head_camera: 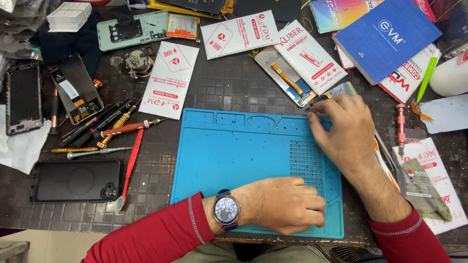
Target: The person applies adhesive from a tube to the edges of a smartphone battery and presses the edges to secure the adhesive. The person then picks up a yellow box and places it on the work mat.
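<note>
Head view, looking straight down on a dark, cluttered workbench. At the far left lies a bare phone frame (pixel 23 97), and beside it a phone with its back removed (pixel 78 95), tilted a little. Nearer the bench's front edge a black phone (pixel 75 180) lies face down, camera corner toward the middle. Just right of these sits a loose bundle of screwdrivers and picks (pixel 100 131), with a red-handled tool (pixel 130 165) lying steeply along the bundle's right side. A white parts packet (pixel 170 80) lies above them.

In the middle is a blue silicone work mat (pixel 229 156), its surface bare apart from small specks. The left hand (pixel 282 204), in a red sleeve and wearing a round wristwatch (pixel 225 210), rests on the mat's lower right part, its fingers curled loosely under; I cannot tell whether anything is inside them. The right hand (pixel 343 129) reaches over the mat's upper right corner, fingertips pinched together at the mat's edge, touching the bottom end of a phone display part with an orange flex cable (pixel 287 80) that lies partly under another white packet (pixel 312 56); what the fingertips pinch is too small to make out.

Further right, a blue booklet (pixel 385 39) sits atop more packets, a pink metal tool (pixel 400 124) stands near them, and a green pen (pixel 428 73) lies by the bench's right edge.
</note>
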